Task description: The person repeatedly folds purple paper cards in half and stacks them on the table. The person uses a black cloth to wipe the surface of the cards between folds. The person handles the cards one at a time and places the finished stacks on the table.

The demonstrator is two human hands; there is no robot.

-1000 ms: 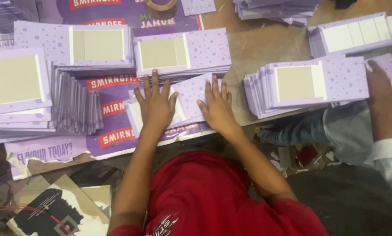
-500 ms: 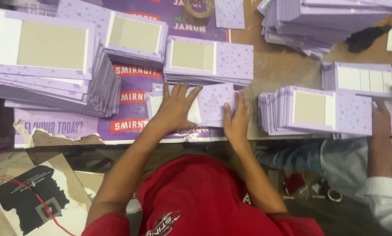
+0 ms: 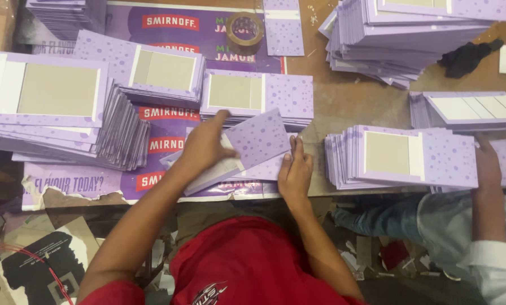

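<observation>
The left hand (image 3: 205, 148) lifts a tilted lilac dotted card sheet (image 3: 247, 148) off a low pile, while the right hand (image 3: 294, 174) presses flat beside it. Taller stacks of lilac card (image 3: 66, 113) surround them on the wooden table (image 3: 349, 96).

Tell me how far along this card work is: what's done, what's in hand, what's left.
Done, it seems: several stacks of lilac spotted cards with beige panels stand on the table. In hand: the left hand lifts a lilac spotted sheet while the right hand presses flat on the pieces beneath. Left: the fanned pile and the tall stack at top right could be unprocessed; I can't tell.
</observation>
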